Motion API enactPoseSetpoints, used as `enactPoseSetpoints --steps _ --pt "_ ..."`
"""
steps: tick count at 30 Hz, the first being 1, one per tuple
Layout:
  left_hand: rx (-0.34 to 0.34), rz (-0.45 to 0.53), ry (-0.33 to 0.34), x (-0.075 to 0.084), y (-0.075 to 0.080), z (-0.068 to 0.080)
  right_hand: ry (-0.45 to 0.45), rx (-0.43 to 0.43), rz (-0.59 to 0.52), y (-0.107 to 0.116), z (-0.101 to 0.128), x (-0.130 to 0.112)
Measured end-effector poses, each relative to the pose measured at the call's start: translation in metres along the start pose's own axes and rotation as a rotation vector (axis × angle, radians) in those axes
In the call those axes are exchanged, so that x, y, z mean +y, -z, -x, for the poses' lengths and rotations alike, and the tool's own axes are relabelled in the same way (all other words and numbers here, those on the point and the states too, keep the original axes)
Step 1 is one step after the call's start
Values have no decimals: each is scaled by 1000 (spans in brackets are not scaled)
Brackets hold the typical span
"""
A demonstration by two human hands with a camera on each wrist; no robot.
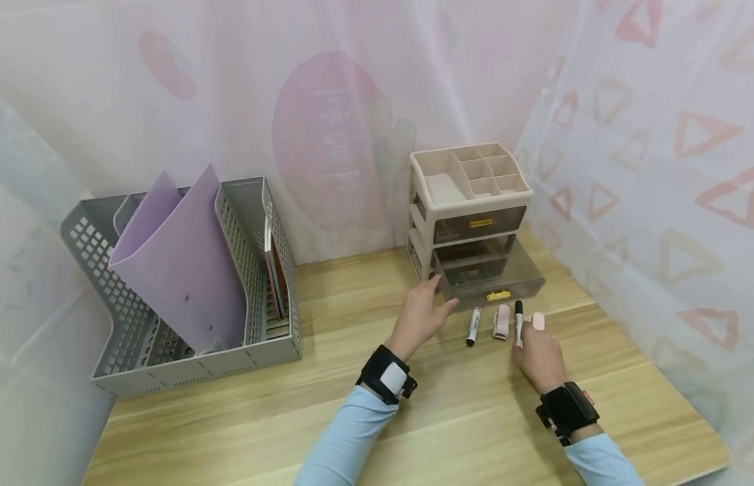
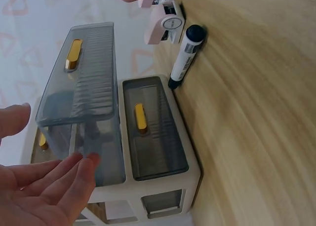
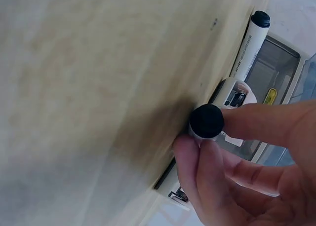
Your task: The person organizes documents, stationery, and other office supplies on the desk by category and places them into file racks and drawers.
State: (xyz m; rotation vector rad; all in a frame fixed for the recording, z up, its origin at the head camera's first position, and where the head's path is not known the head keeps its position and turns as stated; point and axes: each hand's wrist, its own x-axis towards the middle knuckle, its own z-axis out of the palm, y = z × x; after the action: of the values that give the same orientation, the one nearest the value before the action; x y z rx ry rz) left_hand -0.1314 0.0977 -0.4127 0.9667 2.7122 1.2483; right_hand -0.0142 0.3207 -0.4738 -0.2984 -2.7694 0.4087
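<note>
A white marker with black ends (image 1: 519, 331) is pinched between the thumb and fingers of my right hand (image 1: 541, 358), low over the table. In the right wrist view its black end (image 3: 207, 121) faces the camera. My left hand (image 1: 420, 314) is at the left side of a pulled-out clear grey drawer (image 1: 525, 277); its fingers are extended at the drawer's side wall in the left wrist view. A second marker (image 1: 473, 327) lies in front of the drawer. Beside it is a pink clip (image 1: 501, 322), and another pink clip (image 1: 538, 321) is partly hidden by my right hand.
The drawer belongs to a beige desktop organizer (image 1: 440, 212) with an upper drawer (image 1: 455, 231) pushed in and compartments on top. A grey file rack (image 1: 194, 371) at left holds a purple folder (image 1: 182, 270) and thin books (image 1: 276, 277). Curtains hang behind the wooden table (image 1: 462, 418).
</note>
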Motion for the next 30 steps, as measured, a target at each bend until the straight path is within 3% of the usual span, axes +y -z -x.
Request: enactPoseSetpoints --steps 4,10,15,26,30 --pt "22 -8 7 -1 -8 3 -17 -49 -42 2 -1 2" --pt "62 -61 -53 -3 -14 4 -125 -234 -130 11 0 6" --pt "57 -81 -63 -4 -16 3 -172 -349 -264 19 3 10" --pt "85 -107 -91 -6 -15 0 -322 -419 -653 43 27 18" --pt "73 -108 -97 -7 -15 -1 -326 -425 -721 52 33 19"
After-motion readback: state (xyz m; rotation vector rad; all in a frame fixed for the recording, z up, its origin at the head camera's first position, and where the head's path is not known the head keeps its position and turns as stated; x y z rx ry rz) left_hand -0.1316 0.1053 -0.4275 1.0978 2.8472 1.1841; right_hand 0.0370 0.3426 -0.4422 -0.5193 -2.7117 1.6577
